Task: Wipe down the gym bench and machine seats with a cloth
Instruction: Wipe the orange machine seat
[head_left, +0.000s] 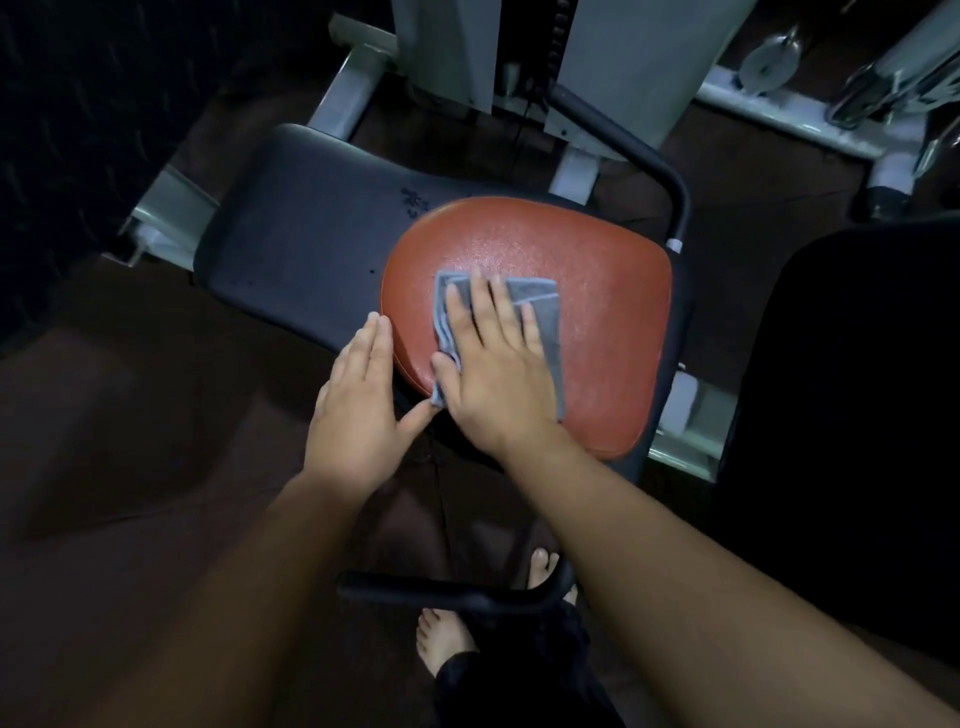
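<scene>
We are mid-wipe on the red machine seat (602, 332), our right hand (493, 374) pressing the folded grey cloth (543, 317) flat-fingered on its left half, our left hand (358, 400), fingers straight, seemingly bracing its left edge; next, we judge, sweep firmly rightwards across it.

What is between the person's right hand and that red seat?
A folded grey cloth lies flat between the right hand and the red seat, pressed under the straight fingers, as the head view shows.

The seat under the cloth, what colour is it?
Reddish-brown seat, clearest in the head view.
</scene>
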